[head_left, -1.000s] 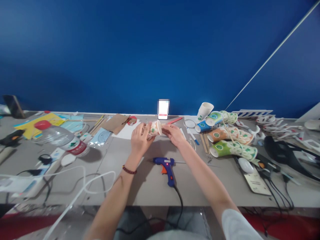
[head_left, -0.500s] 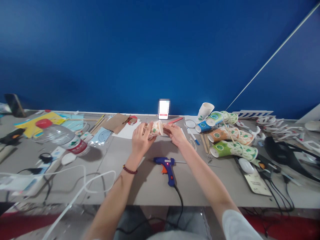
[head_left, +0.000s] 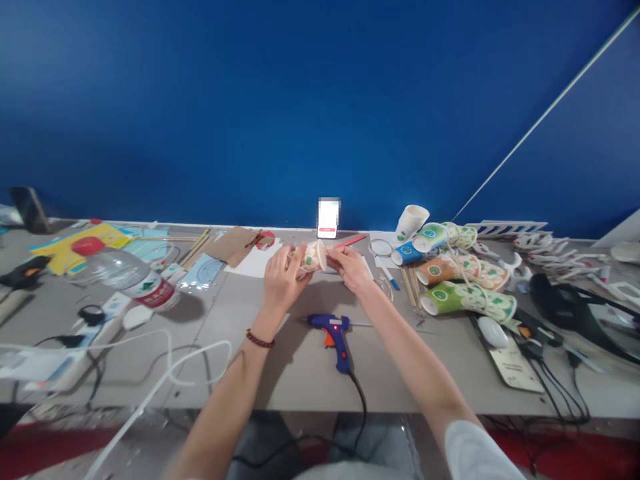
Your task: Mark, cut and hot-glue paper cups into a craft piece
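Observation:
A paper cup [head_left: 314, 257] with an orange and green leaf print lies sideways above the table, wrapped by the fingers of my left hand [head_left: 285, 275]. Its rim points right, toward my right hand [head_left: 347, 265]. The right fingers are pinched together close to that rim; what they hold, if anything, is too small to make out. Below both hands a blue glue gun [head_left: 330, 328] with an orange trigger lies on its side, a small red light showing on it.
Paper cups [head_left: 450, 299] joined end to end lie at the right. A phone [head_left: 327, 219] leans on the blue wall. To the left are a large water bottle [head_left: 135, 277], a power strip [head_left: 85, 347] and brown cardboard [head_left: 235, 245]. A blue marker [head_left: 387, 273] lies right of my hands.

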The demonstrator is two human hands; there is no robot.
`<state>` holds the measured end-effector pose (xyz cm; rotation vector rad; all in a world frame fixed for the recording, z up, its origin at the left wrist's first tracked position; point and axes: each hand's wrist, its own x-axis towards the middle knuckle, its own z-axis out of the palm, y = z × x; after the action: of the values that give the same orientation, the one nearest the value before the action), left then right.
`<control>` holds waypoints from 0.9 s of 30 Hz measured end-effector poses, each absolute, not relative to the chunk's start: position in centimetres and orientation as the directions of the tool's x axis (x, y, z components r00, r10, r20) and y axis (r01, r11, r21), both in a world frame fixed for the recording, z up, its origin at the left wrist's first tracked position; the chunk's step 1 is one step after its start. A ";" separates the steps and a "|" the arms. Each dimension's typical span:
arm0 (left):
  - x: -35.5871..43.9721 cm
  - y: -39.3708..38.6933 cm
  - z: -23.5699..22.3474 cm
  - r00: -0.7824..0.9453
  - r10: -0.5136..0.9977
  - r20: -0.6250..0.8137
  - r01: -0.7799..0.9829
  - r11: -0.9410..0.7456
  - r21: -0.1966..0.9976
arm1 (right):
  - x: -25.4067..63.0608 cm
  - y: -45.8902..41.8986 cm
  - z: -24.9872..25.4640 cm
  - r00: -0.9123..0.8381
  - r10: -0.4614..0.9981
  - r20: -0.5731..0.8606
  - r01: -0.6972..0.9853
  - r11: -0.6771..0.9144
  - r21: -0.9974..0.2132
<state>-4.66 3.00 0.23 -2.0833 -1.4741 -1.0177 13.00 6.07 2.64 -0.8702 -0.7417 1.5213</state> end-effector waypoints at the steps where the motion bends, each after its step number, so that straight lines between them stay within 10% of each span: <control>1: -4.7 3.0 0.2 0.186 0.633 0.751 0.921 -0.378 0.091 | 13.0 6.1 2.6 -0.050 0.992 -0.117 -0.519 -0.126 -0.845; 27: -4.9 3.3 -0.3 0.299 0.447 0.843 0.884 -0.462 -0.069 | 14.2 6.1 3.4 -0.106 0.994 -0.026 -0.154 -0.042 -0.987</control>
<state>-4.94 3.30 -0.26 -2.0358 -1.1810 -1.0659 14.23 6.05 3.43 -1.0655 -1.1497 1.3799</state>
